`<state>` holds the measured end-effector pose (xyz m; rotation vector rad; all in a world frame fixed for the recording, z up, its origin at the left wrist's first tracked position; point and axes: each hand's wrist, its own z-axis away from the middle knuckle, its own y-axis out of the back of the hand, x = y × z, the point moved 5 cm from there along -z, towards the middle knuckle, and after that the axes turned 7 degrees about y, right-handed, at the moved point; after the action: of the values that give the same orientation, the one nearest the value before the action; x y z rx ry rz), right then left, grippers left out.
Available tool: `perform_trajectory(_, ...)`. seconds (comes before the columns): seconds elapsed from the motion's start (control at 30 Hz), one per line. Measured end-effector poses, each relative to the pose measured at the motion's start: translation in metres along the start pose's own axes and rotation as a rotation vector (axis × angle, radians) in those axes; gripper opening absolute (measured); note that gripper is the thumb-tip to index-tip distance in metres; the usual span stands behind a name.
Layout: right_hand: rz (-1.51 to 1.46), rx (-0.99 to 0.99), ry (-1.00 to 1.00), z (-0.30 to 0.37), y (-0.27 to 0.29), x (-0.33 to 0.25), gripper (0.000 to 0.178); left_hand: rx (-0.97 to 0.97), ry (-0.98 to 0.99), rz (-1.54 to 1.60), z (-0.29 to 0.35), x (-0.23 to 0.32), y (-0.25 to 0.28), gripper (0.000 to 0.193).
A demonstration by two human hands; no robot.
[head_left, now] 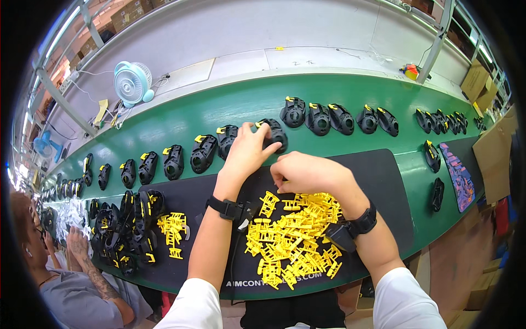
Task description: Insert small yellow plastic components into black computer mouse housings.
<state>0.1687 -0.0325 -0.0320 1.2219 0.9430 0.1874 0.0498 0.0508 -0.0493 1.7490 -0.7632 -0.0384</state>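
My left hand reaches to the far edge of the black mat and is closed on a black plastic shell, thumb on the near side and fingers over its top. A yellow part shows near those fingertips. Just right of it, my right hand is curled above the far edge of a heap of yellow plastic pieces. Its fingertips are pressed together and bent under, so whatever they hold is hidden. Another black shell with a yellow tip stands directly left of my left hand.
Rows of black shells line the green bench. Piled shells and a small yellow heap lie left. A person works at the lower left, beside white pieces. A fan stands behind; cardboard is right.
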Motion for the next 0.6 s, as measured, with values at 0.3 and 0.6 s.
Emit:
perform_trajectory(0.3, -0.266, 0.669, 0.04, 0.033, 0.078, 0.003, 0.026, -0.013, 0.482, 0.476, -0.009, -0.016, 0.02, 0.086)
perform_trajectory(0.6, -0.838, 0.94, 0.089, 0.046, 0.094, -0.009, 0.025, -0.202, 0.11, 1.787, -0.004, 0.026, 0.064, 0.068)
